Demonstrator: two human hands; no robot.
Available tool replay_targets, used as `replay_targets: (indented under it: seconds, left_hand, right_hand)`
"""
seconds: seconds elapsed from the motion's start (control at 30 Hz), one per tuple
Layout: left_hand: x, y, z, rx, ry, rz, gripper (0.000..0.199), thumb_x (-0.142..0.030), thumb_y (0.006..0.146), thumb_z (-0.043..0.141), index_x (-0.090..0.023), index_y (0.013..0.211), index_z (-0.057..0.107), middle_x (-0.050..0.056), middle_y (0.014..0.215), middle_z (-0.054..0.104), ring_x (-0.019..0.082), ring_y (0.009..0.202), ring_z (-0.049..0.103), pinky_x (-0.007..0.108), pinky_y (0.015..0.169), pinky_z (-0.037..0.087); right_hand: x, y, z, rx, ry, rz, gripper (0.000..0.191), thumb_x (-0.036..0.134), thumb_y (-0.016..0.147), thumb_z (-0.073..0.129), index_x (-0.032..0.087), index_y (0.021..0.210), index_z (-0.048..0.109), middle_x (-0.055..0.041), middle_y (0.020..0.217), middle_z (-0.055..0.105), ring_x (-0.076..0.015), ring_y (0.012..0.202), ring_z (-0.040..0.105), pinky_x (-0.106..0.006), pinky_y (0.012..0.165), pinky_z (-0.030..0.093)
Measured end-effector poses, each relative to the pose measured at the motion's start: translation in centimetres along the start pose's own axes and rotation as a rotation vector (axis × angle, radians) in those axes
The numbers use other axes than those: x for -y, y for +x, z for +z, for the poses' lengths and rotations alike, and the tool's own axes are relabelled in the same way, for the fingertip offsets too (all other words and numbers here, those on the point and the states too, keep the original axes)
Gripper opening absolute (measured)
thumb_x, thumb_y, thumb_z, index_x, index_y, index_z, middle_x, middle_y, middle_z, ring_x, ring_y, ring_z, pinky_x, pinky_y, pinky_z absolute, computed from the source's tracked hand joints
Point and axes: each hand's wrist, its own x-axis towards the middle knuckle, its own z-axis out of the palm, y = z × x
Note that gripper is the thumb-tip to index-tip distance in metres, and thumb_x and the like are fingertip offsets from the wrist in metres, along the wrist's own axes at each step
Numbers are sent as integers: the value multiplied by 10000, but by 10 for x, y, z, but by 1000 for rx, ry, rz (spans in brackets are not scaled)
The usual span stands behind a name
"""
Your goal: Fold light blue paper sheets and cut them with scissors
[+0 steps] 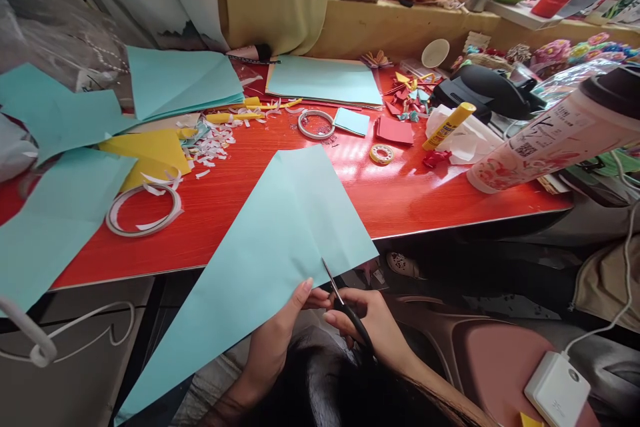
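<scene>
A large light-blue paper sheet (pixel 280 233) reaches from the red table over its front edge. My left hand (pixel 287 313) pinches the sheet's near edge, thumb on top, fingers partly hidden beneath. My right hand (pixel 370 320) is closed round the black handles of a pair of scissors (pixel 355 319). One scissor blade lies over the paper, pointing up and left, just right of my left thumb; the other blade is hidden below the sheet. Dark hair covers part of the view below the hands.
On the red table (pixel 240 193) are tape rolls (pixel 145 210), blue sheets (pixel 183 80), paper scraps (pixel 213 143), a glue stick (pixel 450 125) and a large cup (pixel 545 137). A white power bank (pixel 557 390) with a cable rests on a stool at right.
</scene>
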Motion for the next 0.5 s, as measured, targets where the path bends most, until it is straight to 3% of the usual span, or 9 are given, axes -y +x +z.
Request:
replay_targets:
  seconds: [0.5]
  left_hand:
    - [-1,-4,-1,107,-6,-17,300,-405,774,631,-165,611,710,32,631,701,162,653,648,256,754,507]
  right_hand:
    - [2,2,2,-26,17,-2,411,509,620,761,133,687,608,57,461,440,-66,408,398,-201,427,327]
